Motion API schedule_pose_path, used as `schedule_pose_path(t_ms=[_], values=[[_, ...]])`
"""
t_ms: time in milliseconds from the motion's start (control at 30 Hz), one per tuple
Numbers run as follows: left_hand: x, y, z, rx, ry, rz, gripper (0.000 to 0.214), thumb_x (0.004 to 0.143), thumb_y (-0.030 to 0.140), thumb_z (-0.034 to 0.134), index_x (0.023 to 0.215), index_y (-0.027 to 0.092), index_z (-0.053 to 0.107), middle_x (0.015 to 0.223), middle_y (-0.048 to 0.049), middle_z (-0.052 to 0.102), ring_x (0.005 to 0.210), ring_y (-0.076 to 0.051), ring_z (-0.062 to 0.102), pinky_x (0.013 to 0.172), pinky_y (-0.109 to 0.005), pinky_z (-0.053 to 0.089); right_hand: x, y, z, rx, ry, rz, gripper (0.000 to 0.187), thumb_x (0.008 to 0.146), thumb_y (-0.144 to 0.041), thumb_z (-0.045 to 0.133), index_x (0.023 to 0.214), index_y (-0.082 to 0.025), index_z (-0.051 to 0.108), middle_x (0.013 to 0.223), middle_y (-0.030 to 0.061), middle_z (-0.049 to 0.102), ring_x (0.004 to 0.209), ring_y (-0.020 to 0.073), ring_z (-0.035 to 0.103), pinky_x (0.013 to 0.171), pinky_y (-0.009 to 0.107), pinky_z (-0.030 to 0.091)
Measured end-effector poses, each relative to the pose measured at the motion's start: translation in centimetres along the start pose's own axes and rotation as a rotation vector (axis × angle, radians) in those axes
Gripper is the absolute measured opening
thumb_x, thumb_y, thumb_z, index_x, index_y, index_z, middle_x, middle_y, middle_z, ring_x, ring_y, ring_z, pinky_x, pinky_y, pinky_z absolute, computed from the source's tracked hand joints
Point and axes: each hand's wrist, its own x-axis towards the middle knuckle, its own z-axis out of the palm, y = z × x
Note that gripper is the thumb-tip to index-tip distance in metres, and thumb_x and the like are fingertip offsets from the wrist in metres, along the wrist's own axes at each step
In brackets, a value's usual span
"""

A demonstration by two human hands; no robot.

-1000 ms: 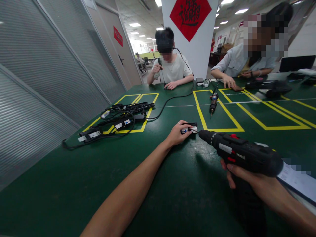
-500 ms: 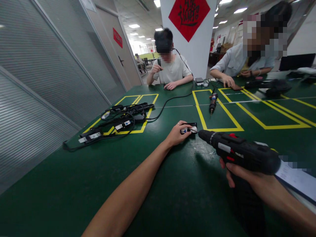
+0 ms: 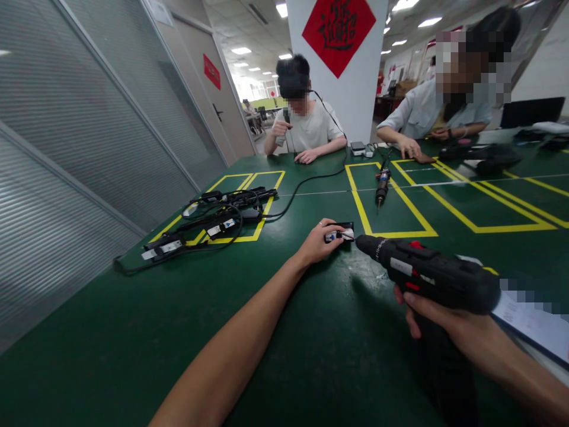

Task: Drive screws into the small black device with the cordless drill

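My left hand (image 3: 320, 241) grips a small black box with a white label (image 3: 347, 235) and presses it to the green table. In my right hand (image 3: 438, 308) is a black cordless drill (image 3: 420, 267) with red buttons, its fingers wrapped round the handle. The drill lies level, its chuck pointing left and its thin bit reaching the right end of the black box. Whether the bit touches the box or a screw in it is too small to tell.
Left on the table (image 3: 133, 320) lie several black adapters with cables (image 3: 222, 225). An electric screwdriver (image 3: 381, 188) rests inside a yellow tape outline. Papers (image 3: 528, 317) lie at the right. Across the table, one person (image 3: 306, 127) holds a tool; another (image 3: 418, 112) touches a brown object.
Both my hands, the box and the drill stay nearly where they were. The view has shifted very slightly.
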Motion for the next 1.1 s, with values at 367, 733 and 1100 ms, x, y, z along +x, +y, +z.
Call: schedule_pose_path(t_ms=[367, 733, 1100], values=[[0.03, -0.18, 0.05, 0.008, -0.011, 0.012, 0.027, 0.078, 0.025, 0.057, 0.104, 0.019, 0.063, 0.108, -0.007, 0.051, 0.103, -0.018, 0.051, 0.096, -0.034, 0.04, 0.01, 0.02, -0.17, 0.029, -0.053, 0.007, 0.025, 0.084, -0.04, 0.051, 0.082, -0.019, 0.065, 0.061, 0.0009, 0.063, 0.062, 0.0196, 0.058, 0.066, 0.035, 0.04], [0.03, -0.12, 0.06, 0.011, -0.008, 0.012, 0.027, 0.078, 0.025, 0.057, 0.104, 0.02, 0.063, 0.108, -0.0069, 0.051, 0.103, -0.018, 0.051, 0.096, -0.035, 0.04, -0.1, 0.09, -0.25, 0.02, -0.054, 0.036, 0.025, 0.085, -0.042, 0.05, 0.087, -0.02, 0.062, 0.059, -0.0006, 0.062, 0.066, 0.0202, 0.059, 0.07, 0.034, 0.039], [0.0, -0.14, 0.01, 0.001, -0.004, 0.022, 0.027, 0.079, 0.026, 0.056, 0.104, 0.019, 0.063, 0.108, -0.0073, 0.051, 0.103, -0.018, 0.051, 0.096, -0.035, 0.04, 0.04, 0.09, -0.2, 0.031, -0.044, 0.064, 0.029, 0.082, -0.046, 0.052, 0.082, -0.02, 0.065, 0.058, 0.0011, 0.063, 0.067, 0.0216, 0.059, 0.071, 0.037, 0.04]])
